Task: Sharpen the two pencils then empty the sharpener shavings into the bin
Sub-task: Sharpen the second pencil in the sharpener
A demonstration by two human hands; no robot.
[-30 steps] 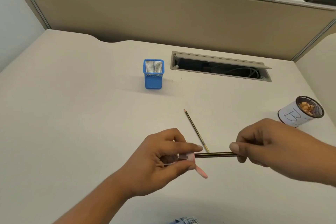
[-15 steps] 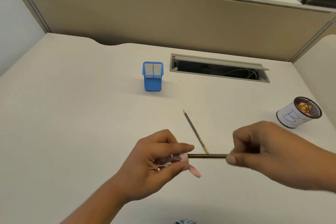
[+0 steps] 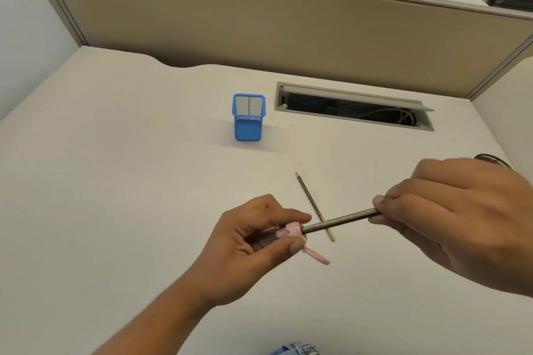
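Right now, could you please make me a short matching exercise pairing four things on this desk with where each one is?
Things:
1. small pink pencil sharpener
2. dark pencil with its tip in the sharpener
3. thin yellow-and-black striped pencil
4. blue square mesh pen holder

Places:
A. standing upright toward the back of the desk, left of the open cable tray
B. held in the left hand
C. lying flat on the desk, untouched
D. gripped at its far end by the right hand

Pairs: 1-B, 2-D, 3-C, 4-A

Holder [image 3: 248, 117] left of desk slot [image 3: 354, 108]
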